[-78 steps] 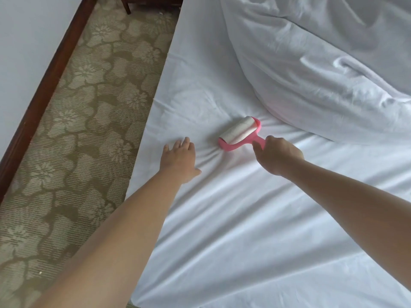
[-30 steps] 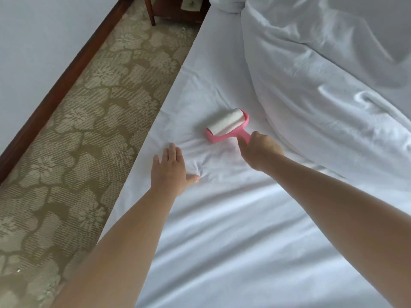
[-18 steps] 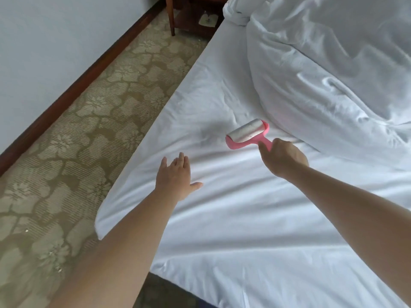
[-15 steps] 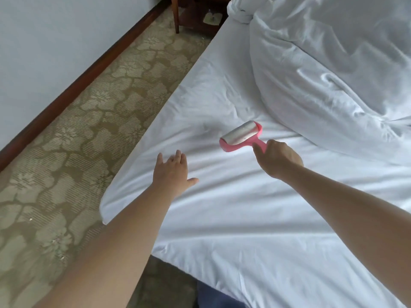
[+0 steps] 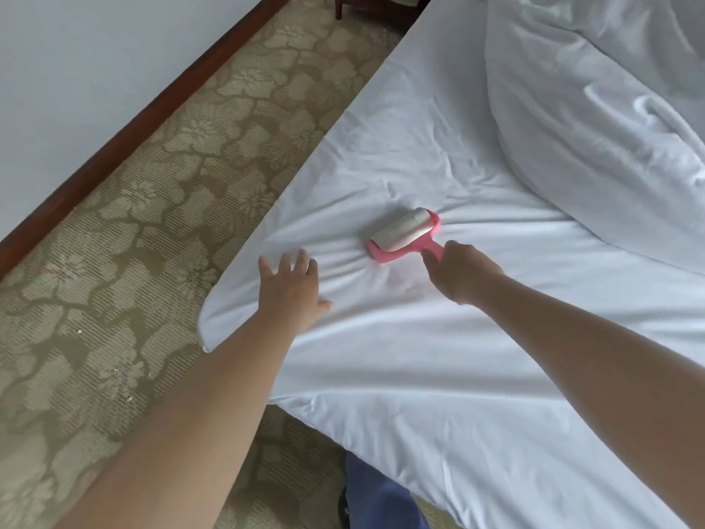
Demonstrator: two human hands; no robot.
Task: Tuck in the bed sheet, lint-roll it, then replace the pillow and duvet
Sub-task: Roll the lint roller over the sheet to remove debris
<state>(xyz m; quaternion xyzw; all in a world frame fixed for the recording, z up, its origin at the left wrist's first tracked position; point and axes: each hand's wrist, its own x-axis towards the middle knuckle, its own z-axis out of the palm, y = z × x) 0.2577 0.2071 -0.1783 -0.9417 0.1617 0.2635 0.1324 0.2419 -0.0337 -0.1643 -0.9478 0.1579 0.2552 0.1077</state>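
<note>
A white bed sheet (image 5: 438, 376) covers the mattress and wrinkles around the roller. The pink lint roller (image 5: 403, 235) with its white sticky drum lies on the sheet near the bed's left corner. My right hand (image 5: 457, 274) grips its pink handle. My left hand (image 5: 292, 288) presses flat on the sheet with fingers spread, left of the roller and close to the mattress edge. A bunched white duvet (image 5: 595, 120) is piled on the bed at upper right. No pillow can be told apart from it.
Patterned beige carpet (image 5: 152, 231) runs along the bed's left side to a dark wooden skirting board (image 5: 145, 120) and a pale wall. A wooden furniture leg (image 5: 338, 7) stands at the top. Blue trousers (image 5: 381, 498) show below the mattress corner.
The roller has been pulled back toward the bed's corner, and wrinkles have gathered around it. My left hand stays flat on the sheet, fingers more spread. The view has shifted back.
</note>
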